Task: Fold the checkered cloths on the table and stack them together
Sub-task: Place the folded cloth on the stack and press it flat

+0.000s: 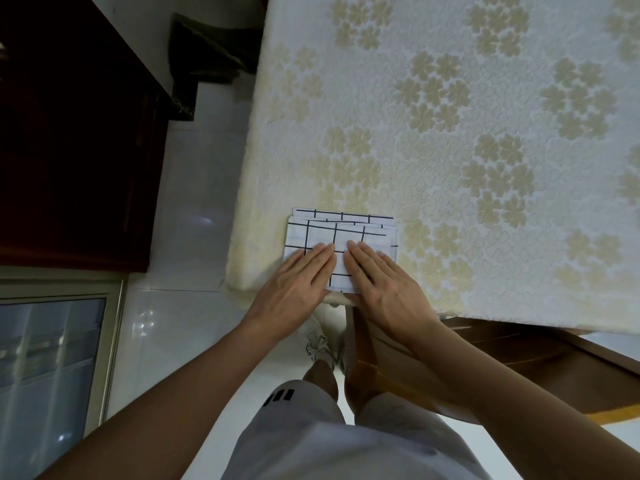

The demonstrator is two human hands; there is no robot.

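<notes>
Stack of folded checkered cloths [343, 232] sits at the near left corner of the table [485, 209]. Its near half is hidden under our hands, and we cannot count the layers. Our left hand [294, 284] and right hand [382, 285] lie flat side by side on top, fingers straight and together, pressing down, gripping nothing.

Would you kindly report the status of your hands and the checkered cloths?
Left hand and right hand flat, pressing the stack of checkered cloths. Stack at the table near corner. No obstruction seen.
</notes>
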